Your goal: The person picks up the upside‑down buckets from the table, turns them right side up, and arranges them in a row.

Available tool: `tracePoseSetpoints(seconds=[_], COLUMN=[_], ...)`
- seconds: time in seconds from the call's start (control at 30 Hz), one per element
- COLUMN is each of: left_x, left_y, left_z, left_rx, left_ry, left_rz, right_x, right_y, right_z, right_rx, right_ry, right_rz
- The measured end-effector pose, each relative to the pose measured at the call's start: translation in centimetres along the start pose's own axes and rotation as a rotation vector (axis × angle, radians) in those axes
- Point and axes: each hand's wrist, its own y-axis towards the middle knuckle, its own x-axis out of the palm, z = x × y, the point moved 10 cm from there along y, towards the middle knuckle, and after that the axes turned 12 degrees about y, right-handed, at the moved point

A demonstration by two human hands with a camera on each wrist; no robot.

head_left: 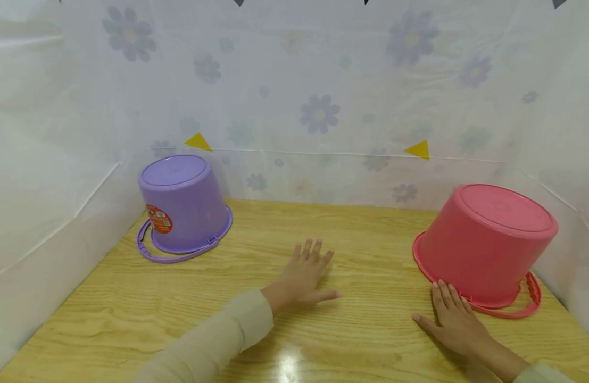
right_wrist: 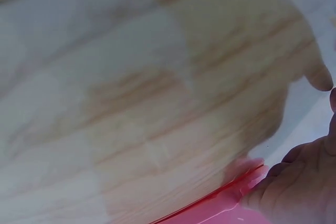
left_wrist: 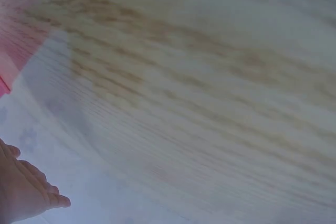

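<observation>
A red bucket [head_left: 486,250] stands upside down on the right, its handle lying round the rim on the table. My right hand [head_left: 456,323] has its fingers stretched forward, fingertips right at the near rim of that bucket; the right wrist view also has this hand [right_wrist: 299,187] beside the red rim [right_wrist: 226,198]. Over the middle of the table my left hand [head_left: 301,276] is spread with straight fingers and holds nothing. In the left wrist view the left hand [left_wrist: 23,187] appears at the lower left. Farther left, a purple bucket [head_left: 189,207] also stands upside down.
The wood-grain table [head_left: 351,239] has a glossy surface that reflects light. A pale flowered sheet [head_left: 280,69] hangs behind it, with whitish sheets at both sides. Two yellow triangles [head_left: 420,150] mark the back sheet. The purple bucket bears a red label [head_left: 159,219].
</observation>
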Motion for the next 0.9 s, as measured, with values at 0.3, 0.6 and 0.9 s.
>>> tracePoseSetpoints(seconds=[0.3, 0.6, 0.9], left_x=[0.0, -0.1, 0.1], left_y=[0.9, 1.4, 1.6], left_z=[0.9, 1.6, 2.2], left_rx=[0.012, 0.028, 0.033], left_ry=[0.046, 0.042, 0.025], left_rz=[0.003, 0.005, -0.007], right_x=[0.1, 0.1, -0.4], right_y=[-0.2, -0.3, -0.2], right_z=[0.6, 0.9, 0.8], right_rx=[0.016, 0.016, 0.007], right_ry=[0.082, 0.081, 0.055], right_rz=[-0.033, -0.038, -0.011])
